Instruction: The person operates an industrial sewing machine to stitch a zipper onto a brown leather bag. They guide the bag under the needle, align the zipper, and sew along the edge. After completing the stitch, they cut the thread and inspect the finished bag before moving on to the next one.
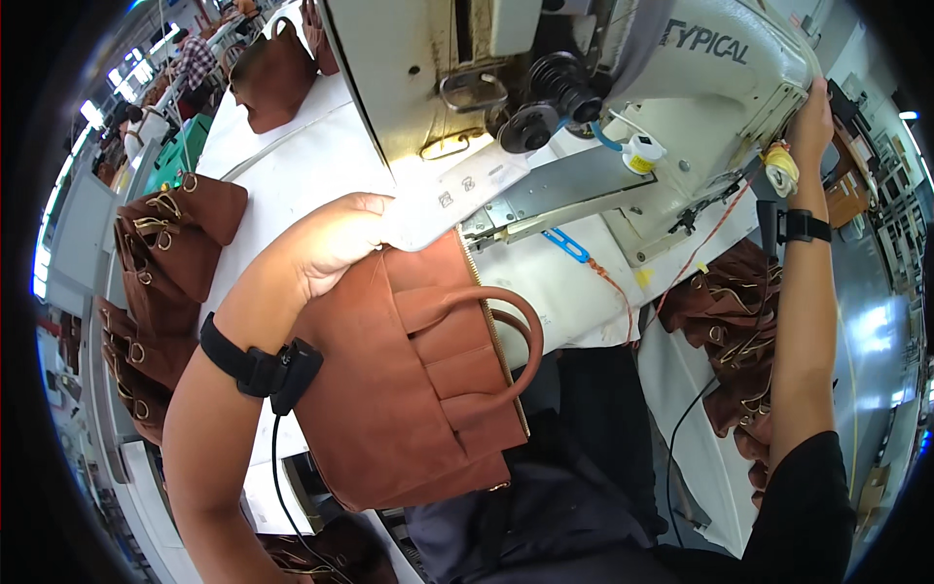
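A reddish-brown leather handbag (pixel 360 389) with a looped handle (pixel 530 336) and a zip along its edge lies tilted across the near edge of the sewing table. My left hand (pixel 345 238) grips its upper edge, with the fingertips partly hidden by a clear plastic guard (pixel 467 190). The bag's upper edge meets the narrow metal arm (pixel 574 190) of a sewing machine (pixel 705 73). My right hand (pixel 810 122) is raised against the machine's right end; its fingers are mostly out of sight there, so their grip is unclear.
More brown bags (pixel 170 243) are stacked along the left, and another bag (pixel 274 78) stands at the far left. Brown pieces with metal rings (pixel 730 326) hang at the right. A blue plastic tool (pixel 564 243) on an orange cord lies on the white tabletop (pixel 574 302).
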Demonstrator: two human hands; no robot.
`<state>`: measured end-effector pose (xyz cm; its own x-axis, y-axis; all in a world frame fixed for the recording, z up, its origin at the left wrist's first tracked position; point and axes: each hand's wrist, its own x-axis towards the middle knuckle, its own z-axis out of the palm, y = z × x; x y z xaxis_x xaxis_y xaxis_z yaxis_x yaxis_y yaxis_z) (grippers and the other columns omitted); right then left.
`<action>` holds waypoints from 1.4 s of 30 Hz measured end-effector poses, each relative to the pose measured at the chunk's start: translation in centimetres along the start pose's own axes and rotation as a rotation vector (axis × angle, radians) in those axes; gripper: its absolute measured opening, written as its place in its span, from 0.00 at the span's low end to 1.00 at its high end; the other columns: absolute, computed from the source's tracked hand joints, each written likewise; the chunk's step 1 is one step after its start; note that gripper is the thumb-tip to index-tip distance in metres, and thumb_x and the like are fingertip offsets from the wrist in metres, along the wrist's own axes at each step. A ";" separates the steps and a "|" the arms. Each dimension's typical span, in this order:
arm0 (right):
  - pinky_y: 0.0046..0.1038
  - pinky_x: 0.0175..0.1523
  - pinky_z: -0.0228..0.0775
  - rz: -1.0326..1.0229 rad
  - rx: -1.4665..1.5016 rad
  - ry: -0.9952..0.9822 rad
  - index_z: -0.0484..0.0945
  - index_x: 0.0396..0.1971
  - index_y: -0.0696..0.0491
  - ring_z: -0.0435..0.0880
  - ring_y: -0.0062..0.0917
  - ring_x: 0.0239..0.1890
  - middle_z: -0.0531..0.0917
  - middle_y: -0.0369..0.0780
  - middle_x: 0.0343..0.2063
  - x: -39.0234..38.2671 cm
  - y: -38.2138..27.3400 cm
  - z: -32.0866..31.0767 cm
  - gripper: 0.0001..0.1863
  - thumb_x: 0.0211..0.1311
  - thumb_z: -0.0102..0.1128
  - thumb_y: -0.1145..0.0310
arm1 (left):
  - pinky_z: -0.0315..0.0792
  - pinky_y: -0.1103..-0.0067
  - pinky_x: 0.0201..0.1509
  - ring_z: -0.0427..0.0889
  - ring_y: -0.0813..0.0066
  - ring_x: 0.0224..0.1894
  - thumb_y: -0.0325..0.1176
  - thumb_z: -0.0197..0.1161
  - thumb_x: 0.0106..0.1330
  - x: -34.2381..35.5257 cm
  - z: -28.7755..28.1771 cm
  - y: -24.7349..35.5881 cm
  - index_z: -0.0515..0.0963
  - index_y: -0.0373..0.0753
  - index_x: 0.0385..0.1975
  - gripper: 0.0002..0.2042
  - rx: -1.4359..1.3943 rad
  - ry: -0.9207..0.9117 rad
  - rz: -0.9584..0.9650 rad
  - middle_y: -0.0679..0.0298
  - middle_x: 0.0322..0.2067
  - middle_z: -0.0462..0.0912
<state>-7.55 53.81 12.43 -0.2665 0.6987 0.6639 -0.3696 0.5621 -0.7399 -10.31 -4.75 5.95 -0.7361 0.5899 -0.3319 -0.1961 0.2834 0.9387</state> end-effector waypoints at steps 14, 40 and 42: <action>0.30 0.41 0.73 -0.032 -0.104 0.019 0.85 0.39 0.63 0.81 0.26 0.30 0.84 0.41 0.29 1.9 1.8 -1.0 0.36 0.72 0.49 0.38 | 0.71 0.76 0.68 0.79 0.74 0.59 0.35 0.76 0.66 -1.0 1.2 0.8 0.78 0.33 0.63 0.27 0.007 0.031 0.061 0.62 0.57 0.84; 0.34 0.47 0.79 -0.379 -0.485 -0.202 0.74 0.54 0.59 0.87 0.34 0.45 0.85 0.45 0.46 0.8 7.0 -2.9 0.28 0.76 0.49 0.46 | 0.77 0.74 0.64 0.85 0.72 0.53 0.26 0.67 0.71 -0.2 -0.4 -2.0 0.83 0.35 0.53 0.13 -0.238 -0.002 0.121 0.62 0.47 0.88; 0.36 0.48 0.80 -0.420 -0.581 -0.207 0.71 0.54 0.58 0.87 0.40 0.47 0.84 0.48 0.46 0.6 6.8 -3.2 0.24 0.74 0.54 0.52 | 0.78 0.76 0.59 0.85 0.72 0.48 0.22 0.69 0.66 -0.4 0.9 -1.2 0.84 0.32 0.48 0.11 -0.325 0.057 0.102 0.59 0.43 0.88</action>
<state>-7.32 59.46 7.42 -0.3901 0.3086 0.8676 0.0373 0.9467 -0.3200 -9.21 -4.69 4.91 -0.7957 0.5573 -0.2372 -0.3089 -0.0364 0.9504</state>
